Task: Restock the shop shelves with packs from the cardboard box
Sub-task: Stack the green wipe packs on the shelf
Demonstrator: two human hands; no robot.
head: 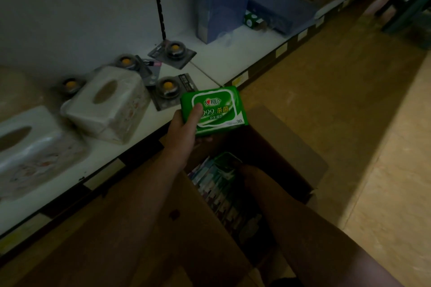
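My left hand grips a green pack at the shelf edge. My right hand is down in the cardboard box; I cannot tell its grip.

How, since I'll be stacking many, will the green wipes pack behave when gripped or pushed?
Probably soft: the green wipes pack is film-wrapped and may give under the thumb. Likely light: the left hand holds it alone by one end. Flat and glossy, it should slide on the shelf, not roll.
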